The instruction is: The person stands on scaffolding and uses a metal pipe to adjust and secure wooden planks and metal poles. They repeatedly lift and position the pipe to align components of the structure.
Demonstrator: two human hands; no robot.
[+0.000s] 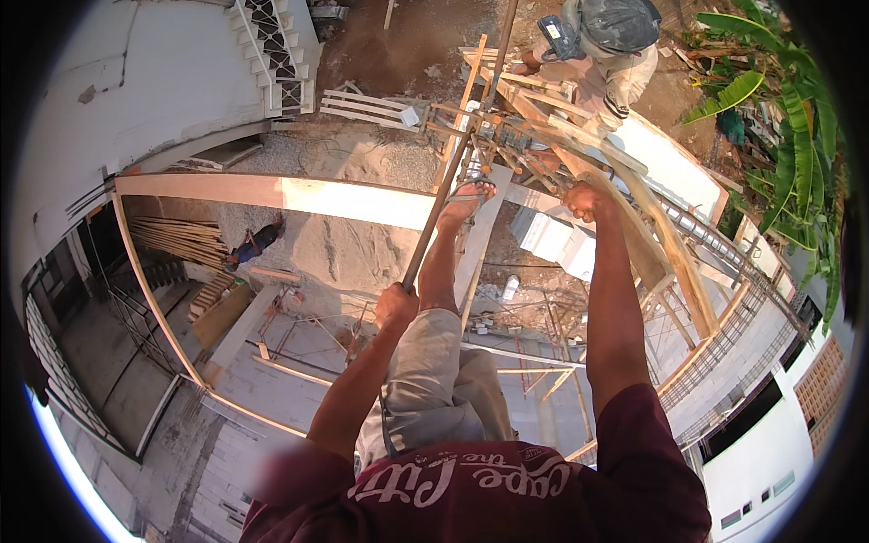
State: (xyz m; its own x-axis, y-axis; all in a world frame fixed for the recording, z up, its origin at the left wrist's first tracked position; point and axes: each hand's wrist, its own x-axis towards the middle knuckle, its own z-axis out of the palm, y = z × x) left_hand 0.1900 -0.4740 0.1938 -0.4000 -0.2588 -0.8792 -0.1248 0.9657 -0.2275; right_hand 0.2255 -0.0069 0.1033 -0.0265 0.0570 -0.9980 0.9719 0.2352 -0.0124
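Note:
My left hand [396, 306] is closed around a long dark pole [433, 221], which slants up and away past the far edge of the view. Beyond it, my sandalled foot [469, 195] rests among narrow boards and steel bars at a beam joint. My right hand [584, 201] makes a fist beside the timber and bars right of that joint; what it grips, if anything, is hidden. A curved wooden beam [670, 244] runs close to my right forearm. Below my foot stretches a pale plank [478, 237].
I am high over a building site. At the far right a co-worker in a dark hat [625, 25] bends near the timber. Below lie a sand heap [348, 244], a figure in dark blue [256, 244] and white panels [554, 241]. A rebar cage [724, 253] runs along the right.

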